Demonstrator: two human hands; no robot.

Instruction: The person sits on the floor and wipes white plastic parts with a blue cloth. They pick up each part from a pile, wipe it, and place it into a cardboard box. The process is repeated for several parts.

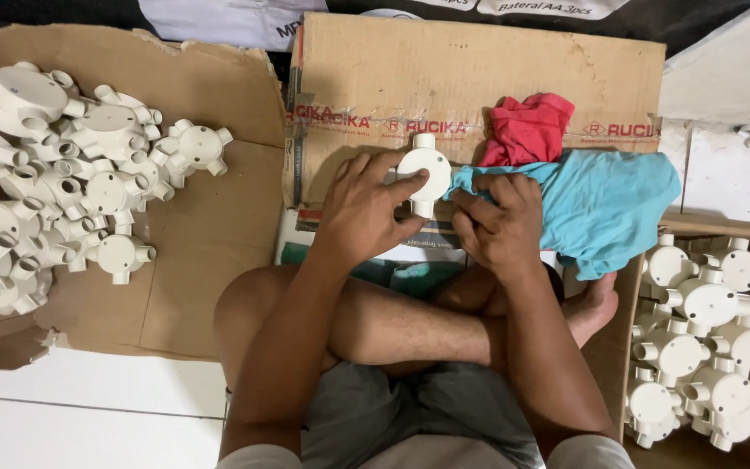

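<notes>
left hand (362,208): grip closed round white box (424,172), over carton's (479,69) near edge | right hand (501,224): pinching teal cloth (601,204), just right of box | spouts run near-far

A heap of white round junction boxes (54,182) lies on flattened cardboard (201,252) at left; more of them fill an open carton (705,347) at right; a red cloth (527,128) rests on a closed cardboard box (479,69)
</notes>
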